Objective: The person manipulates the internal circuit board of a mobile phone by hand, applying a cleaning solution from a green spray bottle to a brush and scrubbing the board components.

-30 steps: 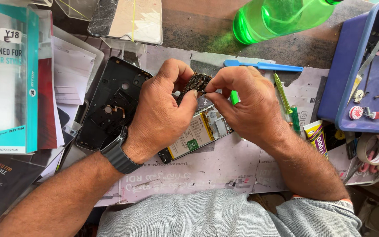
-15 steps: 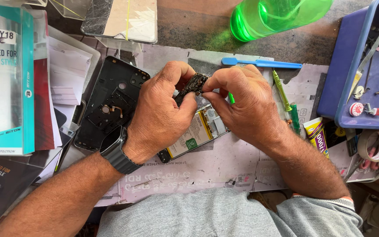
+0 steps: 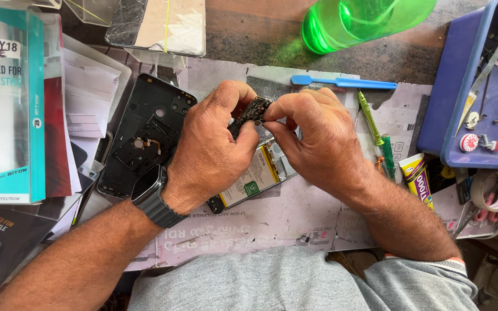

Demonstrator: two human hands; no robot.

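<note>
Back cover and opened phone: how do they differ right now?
The back cover lies free, left of the left hand, and shows a black, mostly bare inner shell. The opened phone lies under both hands, largely hidden, and shows a pale battery. The right hand and the left pinch a small dark part above it. Both lie flat on the paper mat.

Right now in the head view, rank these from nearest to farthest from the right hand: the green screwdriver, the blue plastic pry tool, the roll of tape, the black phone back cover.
From the right hand:
1. Green screwdriver, just to its right.
2. Blue plastic pry tool, above it on the paper.
3. Black phone back cover, past the left hand.
4. Roll of tape, far right edge.
</note>
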